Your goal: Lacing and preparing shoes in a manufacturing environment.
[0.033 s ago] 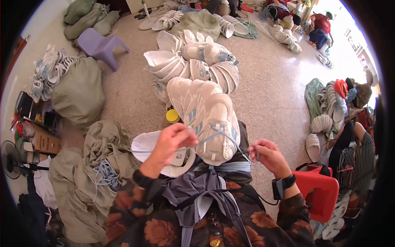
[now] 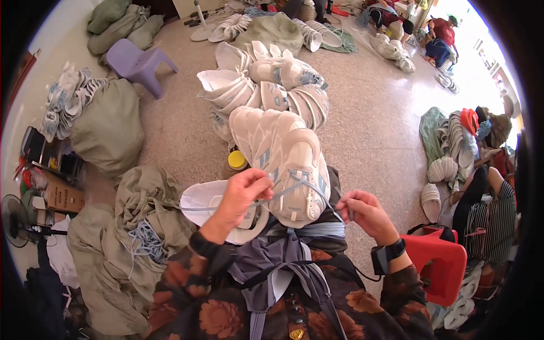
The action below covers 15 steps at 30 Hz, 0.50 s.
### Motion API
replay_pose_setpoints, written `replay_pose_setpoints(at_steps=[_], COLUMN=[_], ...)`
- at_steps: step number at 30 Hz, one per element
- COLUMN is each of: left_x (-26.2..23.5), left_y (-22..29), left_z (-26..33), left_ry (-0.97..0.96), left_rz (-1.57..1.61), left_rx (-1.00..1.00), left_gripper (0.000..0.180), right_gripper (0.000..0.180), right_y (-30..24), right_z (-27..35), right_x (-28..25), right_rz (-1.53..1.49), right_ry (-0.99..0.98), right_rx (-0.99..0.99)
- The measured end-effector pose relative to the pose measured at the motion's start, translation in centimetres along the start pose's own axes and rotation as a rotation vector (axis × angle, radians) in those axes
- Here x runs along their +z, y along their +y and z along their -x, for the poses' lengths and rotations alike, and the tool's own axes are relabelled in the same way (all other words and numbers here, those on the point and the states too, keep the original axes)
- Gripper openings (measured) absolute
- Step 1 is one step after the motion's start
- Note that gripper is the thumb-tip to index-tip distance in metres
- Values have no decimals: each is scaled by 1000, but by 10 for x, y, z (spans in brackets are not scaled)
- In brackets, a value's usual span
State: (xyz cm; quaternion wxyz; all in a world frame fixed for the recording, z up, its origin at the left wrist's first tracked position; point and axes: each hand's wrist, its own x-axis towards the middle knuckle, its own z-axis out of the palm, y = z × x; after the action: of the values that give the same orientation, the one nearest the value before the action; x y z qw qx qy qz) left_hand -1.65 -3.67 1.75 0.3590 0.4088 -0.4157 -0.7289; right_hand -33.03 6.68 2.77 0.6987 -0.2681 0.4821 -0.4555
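On my lap lies a stack of beige-white shoe uppers (image 2: 252, 127), the front one (image 2: 303, 195) with a grey-blue shoelace (image 2: 309, 184) crossing its eyelets. My left hand (image 2: 243, 192), closed in a pinch, holds one length of the lace at the left of this upper. To the right, the fingers of my right hand (image 2: 362, 211) are closed on the other length, which runs down from the eyelets. Another white upper (image 2: 198, 195) lies behind my left hand, partly covered by it. A bundle of blue-grey laces (image 2: 320, 229) rests across my lap.
More stacked uppers (image 2: 232, 90) stand ahead on the floor, near a yellow-lidded jar (image 2: 237, 160). Left are a sack cloth (image 2: 136, 198), loose laces (image 2: 147, 241) and a purple chair (image 2: 136, 62). A red stool (image 2: 433, 260) and a seated person (image 2: 487, 209) are at right.
My right hand has shifted slightly left toward the front upper. My left hand has moved a little, still pinching the lace.
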Motion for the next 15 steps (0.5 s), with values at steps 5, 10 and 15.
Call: replay_pose_setpoints(at_steps=[5,10,15], left_x=[25,30,31], left_y=[-18,-19,-16], left_z=[-28,-31,-27], left_ry=[53,48,151], left_rz=[-153,-181,-648], left_rx=[123,156,461], left_gripper=[10,6,6], right_gripper=[15,17,16], right_y=[18,36,42], right_z=[-12,-12,-6], right_x=[-12,-24,-26], right_rz=[130,70,130], right_ry=[69,202,75], right_rx=[-26,19,97])
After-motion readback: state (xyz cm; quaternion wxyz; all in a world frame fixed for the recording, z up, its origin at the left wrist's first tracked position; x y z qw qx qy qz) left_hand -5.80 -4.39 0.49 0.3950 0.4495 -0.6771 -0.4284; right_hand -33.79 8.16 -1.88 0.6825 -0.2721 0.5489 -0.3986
